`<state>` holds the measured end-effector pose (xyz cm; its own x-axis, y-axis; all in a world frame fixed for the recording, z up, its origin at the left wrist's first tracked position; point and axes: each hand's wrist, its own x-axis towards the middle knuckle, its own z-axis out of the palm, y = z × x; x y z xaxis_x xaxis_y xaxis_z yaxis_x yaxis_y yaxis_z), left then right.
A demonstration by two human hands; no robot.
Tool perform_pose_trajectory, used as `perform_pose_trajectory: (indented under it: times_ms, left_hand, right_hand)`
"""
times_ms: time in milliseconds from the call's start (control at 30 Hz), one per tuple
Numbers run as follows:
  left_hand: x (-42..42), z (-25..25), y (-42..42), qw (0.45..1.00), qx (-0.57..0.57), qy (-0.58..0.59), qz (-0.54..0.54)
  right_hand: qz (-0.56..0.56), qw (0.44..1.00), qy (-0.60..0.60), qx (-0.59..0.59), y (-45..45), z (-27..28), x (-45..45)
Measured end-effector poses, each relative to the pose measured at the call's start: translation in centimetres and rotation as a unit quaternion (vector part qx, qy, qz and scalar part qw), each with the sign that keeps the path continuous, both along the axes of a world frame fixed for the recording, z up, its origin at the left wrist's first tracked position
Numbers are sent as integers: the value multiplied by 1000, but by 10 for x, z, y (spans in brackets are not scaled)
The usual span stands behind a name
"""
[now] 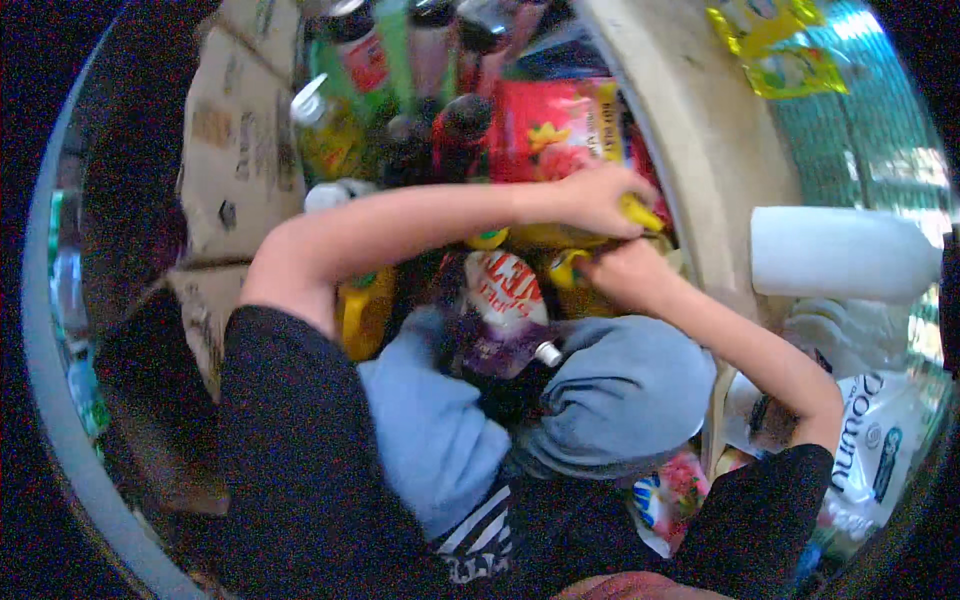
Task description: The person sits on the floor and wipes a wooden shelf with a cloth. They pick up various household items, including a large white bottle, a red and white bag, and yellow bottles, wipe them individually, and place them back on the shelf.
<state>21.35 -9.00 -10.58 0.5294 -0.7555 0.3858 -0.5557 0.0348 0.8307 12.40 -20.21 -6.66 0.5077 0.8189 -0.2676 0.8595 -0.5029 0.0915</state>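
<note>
My left hand reaches across from the left, its fingers closed around a small yellow piece, perhaps the top of a pack or bottle. Just below, my right hand is curled beside a yellow item; blur hides whether it grips it. Both hands are close together over yellow packages. Beyond my left hand lies a red floral pack. Nearer my knees sits a purple liquid pouch with a white cap, and a yellow bottle is left of it.
Open cardboard box on the left; dark bottles and a white-capped pump bottle at the back. Along the right runs a pale ledge with a white bottle, yellow sachets and a white Downy pack.
</note>
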Motion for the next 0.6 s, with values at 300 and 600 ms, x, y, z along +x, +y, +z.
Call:
perform_pose_trajectory:
  times_ms: [300, 600]
  left_hand:
    - [10, 20, 2, 976, -7, 157, -147]
    - [33, 53, 37, 989, 21, 97, 108]
  right_hand:
    - [-60, 970, 210, 107, 16, 82, 11]
    - [-331, 701, 57, 629, -11, 193, 195]
